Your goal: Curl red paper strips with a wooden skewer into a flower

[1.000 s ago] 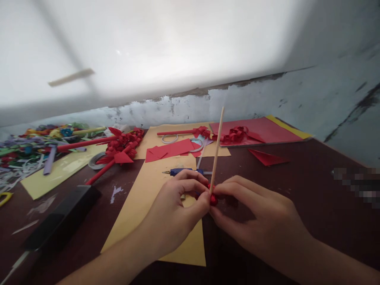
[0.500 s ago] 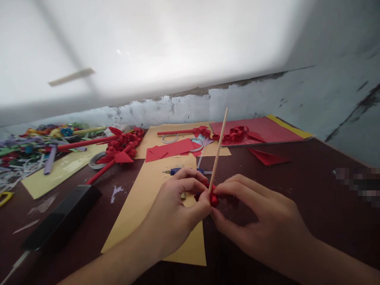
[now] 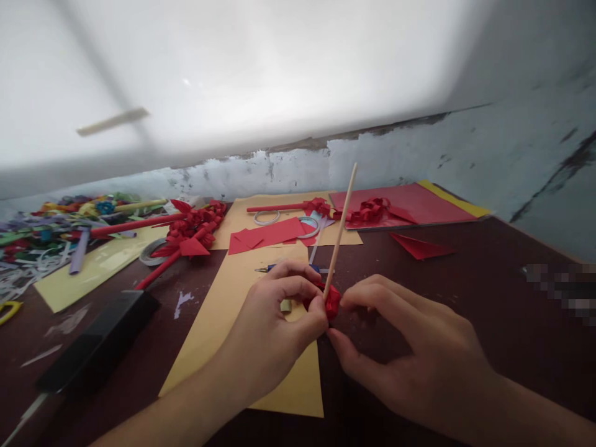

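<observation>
My left hand (image 3: 284, 310) is closed, thumb and fingers pinching a thin wooden stick (image 3: 341, 230) against a small crumpled red paper piece (image 3: 332, 302). The stick slants up and away from the fingertips, and part of the red paper is hidden behind them. Just to the right, my right hand (image 3: 405, 347) has its thumb and fingers apart, close to the red paper with nothing visible between them. A blue-handled pen-like tool (image 3: 263, 269) lies behind my left hand, partly covered. Under that hand is a tan paper sheet (image 3: 214, 347).
Red paper flowers with red stems (image 3: 190, 233) lie at left, near colourful paper curls (image 3: 41, 230) and a black box-shaped object (image 3: 97, 341). Behind my hands are red paper strips (image 3: 274, 234) and a tape roll (image 3: 267, 217). A red folder (image 3: 433, 208) lies at back right.
My right fingers have parted from the red paper and drawn slightly right. The stick's lower end and the red paper have shifted a little left in my left hand.
</observation>
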A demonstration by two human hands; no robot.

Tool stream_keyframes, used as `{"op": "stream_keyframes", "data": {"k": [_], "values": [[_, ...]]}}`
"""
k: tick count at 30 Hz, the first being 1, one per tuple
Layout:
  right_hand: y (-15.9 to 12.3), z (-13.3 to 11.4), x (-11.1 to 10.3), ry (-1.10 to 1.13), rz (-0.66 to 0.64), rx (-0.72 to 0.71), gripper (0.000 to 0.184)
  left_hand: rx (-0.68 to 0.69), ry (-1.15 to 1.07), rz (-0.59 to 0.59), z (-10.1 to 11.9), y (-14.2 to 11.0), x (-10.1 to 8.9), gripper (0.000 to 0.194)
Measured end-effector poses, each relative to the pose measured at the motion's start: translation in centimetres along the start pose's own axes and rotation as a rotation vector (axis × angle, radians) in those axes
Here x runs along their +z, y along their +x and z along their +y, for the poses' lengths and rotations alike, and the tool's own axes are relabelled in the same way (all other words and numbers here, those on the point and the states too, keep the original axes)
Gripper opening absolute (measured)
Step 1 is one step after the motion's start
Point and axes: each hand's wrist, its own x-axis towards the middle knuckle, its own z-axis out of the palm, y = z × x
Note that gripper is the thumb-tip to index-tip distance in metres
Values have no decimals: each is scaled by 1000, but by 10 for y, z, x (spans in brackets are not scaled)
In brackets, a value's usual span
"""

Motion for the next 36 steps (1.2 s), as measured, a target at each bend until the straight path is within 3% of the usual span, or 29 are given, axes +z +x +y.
{"op": "stream_keyframes", "data": {"k": [9,20,28,31,34,36], "values": [[1,1,3,-47,14,12,9,92,69,3,-1,-2,6,16],[0,-2,1,-55,73,-11,11,63,42,34,0,-3,4,18],[1,-3,1,-19,16,-2,13,125,86,31,0,-4,4,17],[1,-2,-5,100,-42,104,16,194,142,36,-1,-6,3,17],[7,3,-12,302,-75,363,4,301,241,31,-2,-7,1,14],[12,7,-14,478,-65,495,12,385,312,2,-5,-8,0,12]]}}
